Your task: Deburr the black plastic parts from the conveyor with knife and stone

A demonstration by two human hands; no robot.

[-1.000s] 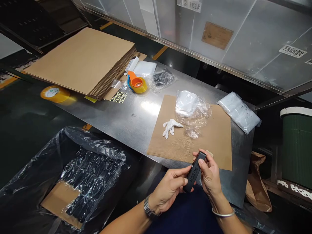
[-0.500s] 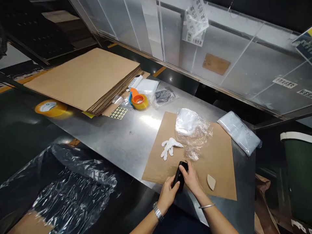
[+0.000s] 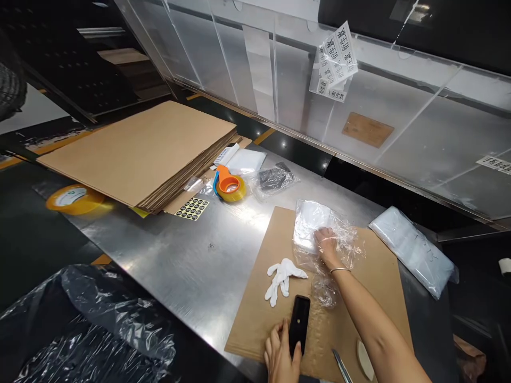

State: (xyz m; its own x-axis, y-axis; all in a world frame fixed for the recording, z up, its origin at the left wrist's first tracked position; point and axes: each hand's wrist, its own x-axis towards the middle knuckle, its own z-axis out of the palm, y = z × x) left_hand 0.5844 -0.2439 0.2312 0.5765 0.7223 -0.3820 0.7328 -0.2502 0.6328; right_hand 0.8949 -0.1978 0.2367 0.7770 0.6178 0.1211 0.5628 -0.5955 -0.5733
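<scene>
My left hand (image 3: 281,351) grips the lower end of a flat black rectangular object (image 3: 298,322), phone-like in shape, with a small light dot on its face. It lies on a brown cardboard sheet (image 3: 247,314). Farther up the sheet, my right hand (image 3: 326,244) has its fingers curled on a clear plastic bag (image 3: 345,229) beside white sheeting (image 3: 311,221); the fingertips are partly hidden. White gloves (image 3: 282,276) rest left of the black object. Near the bottom edge are a slim metal tool (image 3: 341,366) and a beige curved piece (image 3: 364,360), partly covered by my right forearm.
A stack of cardboard (image 3: 147,149) covers the metal table's (image 3: 191,266) left end. Around it are a tape roll (image 3: 74,199), an orange tape dispenser (image 3: 229,185) and a round-sticker sheet (image 3: 192,208). At right lies a plastic-wrapped pack (image 3: 413,250); behind stands a translucent panel (image 3: 297,74).
My right hand has let go of the black object and reached forward to the plastic bag. The black object now lies on the cardboard under my left hand. The view has shifted.
</scene>
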